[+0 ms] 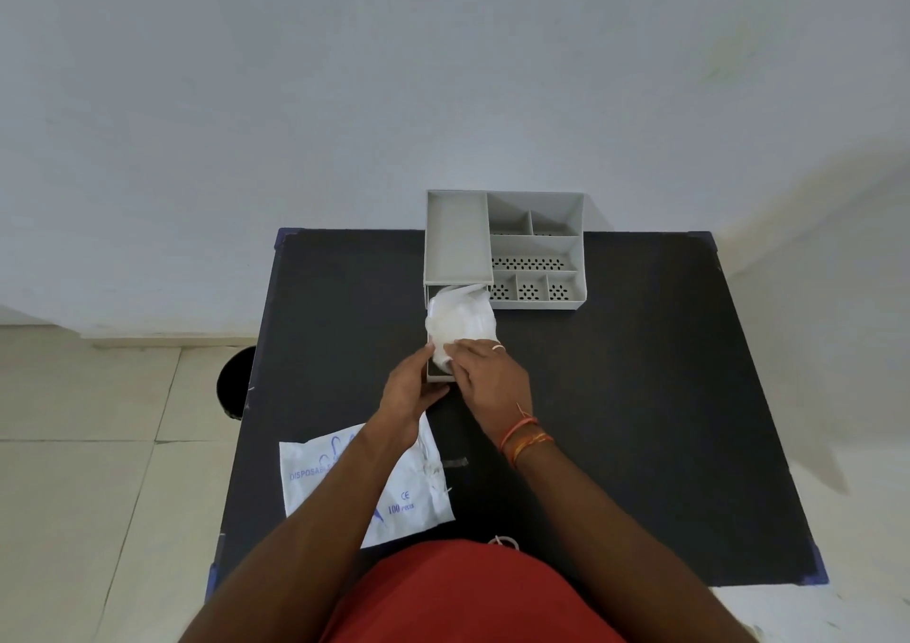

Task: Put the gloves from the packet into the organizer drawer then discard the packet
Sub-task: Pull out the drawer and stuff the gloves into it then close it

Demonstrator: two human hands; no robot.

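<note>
A grey organizer (536, 248) stands at the far middle of the black table. Its drawer (436, 377) is pulled out toward me. A crumpled bundle of thin white gloves (460, 319) bulges up out of the drawer. My left hand (411, 388) grips the drawer's near left front. My right hand (487, 371) presses down on the near edge of the gloves with its fingers. The white packet (408, 489), printed in blue, lies flat on the table under my left forearm.
The black table (665, 396) has blue corner caps and stands against a pale wall. A round black bin (236, 381) sits on the tiled floor left of the table. A strip of tape (454, 462) lies near the packet.
</note>
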